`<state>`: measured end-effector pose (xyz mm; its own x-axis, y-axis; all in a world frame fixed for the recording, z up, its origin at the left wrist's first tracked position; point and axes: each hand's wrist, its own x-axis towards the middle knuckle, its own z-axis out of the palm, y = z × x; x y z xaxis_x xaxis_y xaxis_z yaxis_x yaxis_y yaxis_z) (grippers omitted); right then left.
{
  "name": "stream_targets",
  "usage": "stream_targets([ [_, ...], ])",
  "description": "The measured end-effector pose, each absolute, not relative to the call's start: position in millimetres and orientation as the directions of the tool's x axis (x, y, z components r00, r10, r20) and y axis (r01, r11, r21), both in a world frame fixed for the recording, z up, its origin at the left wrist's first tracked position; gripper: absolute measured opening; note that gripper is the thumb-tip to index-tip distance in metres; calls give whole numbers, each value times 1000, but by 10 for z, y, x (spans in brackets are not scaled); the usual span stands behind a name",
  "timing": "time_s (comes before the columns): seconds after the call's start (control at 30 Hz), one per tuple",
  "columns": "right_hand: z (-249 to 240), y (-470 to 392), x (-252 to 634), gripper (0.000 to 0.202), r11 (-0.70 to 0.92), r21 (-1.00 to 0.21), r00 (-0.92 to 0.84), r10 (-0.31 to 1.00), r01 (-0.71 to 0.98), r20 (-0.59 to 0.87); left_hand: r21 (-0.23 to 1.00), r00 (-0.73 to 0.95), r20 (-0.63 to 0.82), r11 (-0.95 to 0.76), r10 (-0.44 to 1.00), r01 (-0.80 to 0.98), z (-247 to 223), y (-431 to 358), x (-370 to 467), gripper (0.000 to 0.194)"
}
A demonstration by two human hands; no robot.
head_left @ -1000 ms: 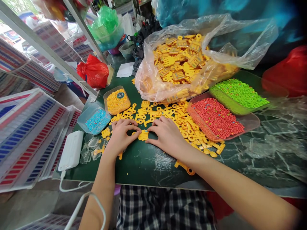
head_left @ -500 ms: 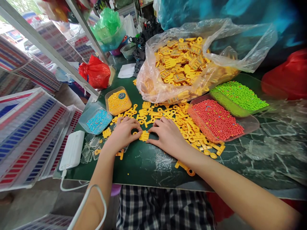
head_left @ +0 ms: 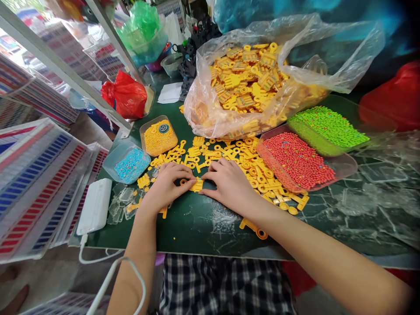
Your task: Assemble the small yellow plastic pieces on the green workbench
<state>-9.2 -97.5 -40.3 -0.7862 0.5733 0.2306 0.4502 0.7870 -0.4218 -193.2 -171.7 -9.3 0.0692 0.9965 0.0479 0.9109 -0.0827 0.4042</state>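
At the near edge of the green table (head_left: pixel 197 243), a loose yellow part with a ring end (head_left: pixel 261 233) lies just beside the right forearm, well apart from the fingers.

Farther in, the small flat yellow piece (head_left: pixel 197 185) lies between the two hands, to the right of the left fingertips and to the left of the right ones. It is squat, with no clear long axis. The left hand (head_left: pixel 166 186) looks the nearer: its thumb and forefinger come together in a narrow pinch at the piece's upper left corner, the tips covering a little of it. The right hand (head_left: pixel 226 181) has thumb and forefinger parted, one tip by the lower right corner, the other by the upper right; whether they press on it, I cannot tell.

Clear plastic bits (head_left: pixel 120 203) lie to the left of the left wrist. A heap of loose yellow parts (head_left: pixel 262 177) spreads beyond both hands. Past it, the tray of blue beads (head_left: pixel 110 158) and the tray of yellow beads (head_left: pixel 167 148) stand on the left, with the tray of red beads (head_left: pixel 346 166) on the right. Farthest back, an open plastic bag (head_left: pixel 203 116) holds more yellow parts.
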Motion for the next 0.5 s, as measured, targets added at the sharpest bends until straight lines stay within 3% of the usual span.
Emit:
stream_targets([
  [0.1,-400,-979,-88,28,790,-421,-783,571,445,245,419,5,63,-31,998,907,-113,-1720,-1932,20],
  [0.37,-362,-985,-84,27,776,-431,-792,579,461,195,397,-57,-61,77,996,914,-130,-1719,-1870,20],
  [0.5,-345,-986,-84,24,775,-432,-798,575,462,178,405,-75,-41,85,996,911,-119,-1752,-1890,19],
])
